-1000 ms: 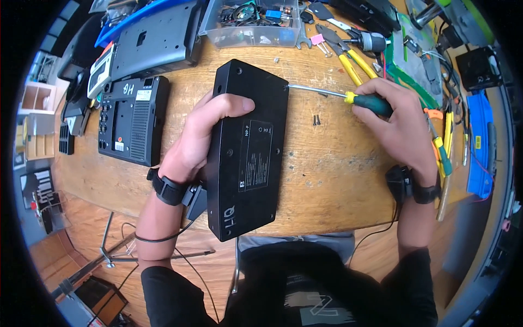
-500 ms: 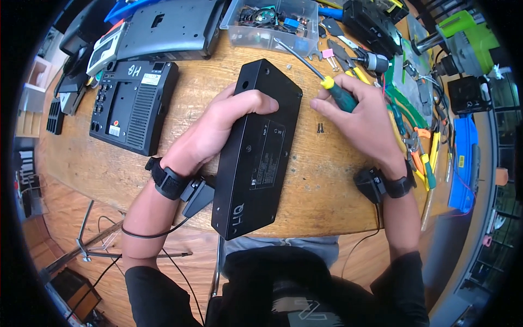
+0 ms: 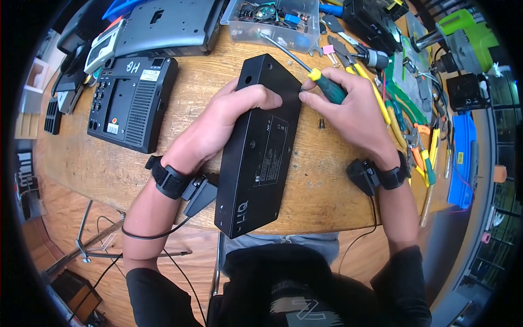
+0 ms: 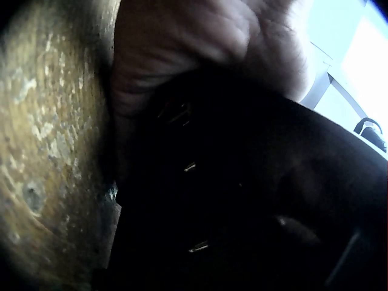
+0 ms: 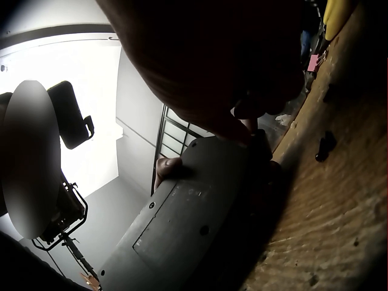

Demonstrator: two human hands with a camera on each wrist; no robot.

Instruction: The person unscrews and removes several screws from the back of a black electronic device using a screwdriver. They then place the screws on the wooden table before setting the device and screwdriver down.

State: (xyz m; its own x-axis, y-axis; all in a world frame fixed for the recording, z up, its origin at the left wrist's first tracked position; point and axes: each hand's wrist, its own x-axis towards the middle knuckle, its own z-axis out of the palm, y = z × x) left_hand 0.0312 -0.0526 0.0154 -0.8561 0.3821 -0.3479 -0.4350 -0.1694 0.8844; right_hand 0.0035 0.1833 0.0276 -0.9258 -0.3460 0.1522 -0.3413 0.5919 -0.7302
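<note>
My left hand grips a black rectangular device case marked HQ, tilted up over the table, with its thumb on the labelled face. In the left wrist view that palm wraps the dark edge. My right hand holds a green-and-yellow screwdriver in its curled fingers, the blade pointing up and away from the case. The thumb and index fingertips come together at the case's upper right corner, where a small dark bit shows. Two small dark screws stand on the table just beside the case.
A second black device, also marked HQ, lies on the wooden table at left. Behind are a clear bin of parts and a large black panel. Pliers and several other tools crowd the right side.
The screwdriver tip has come off the case's upper right corner and swung up. My right hand has moved left, its thumb and index finger now at that corner. The left hand keeps its grip.
</note>
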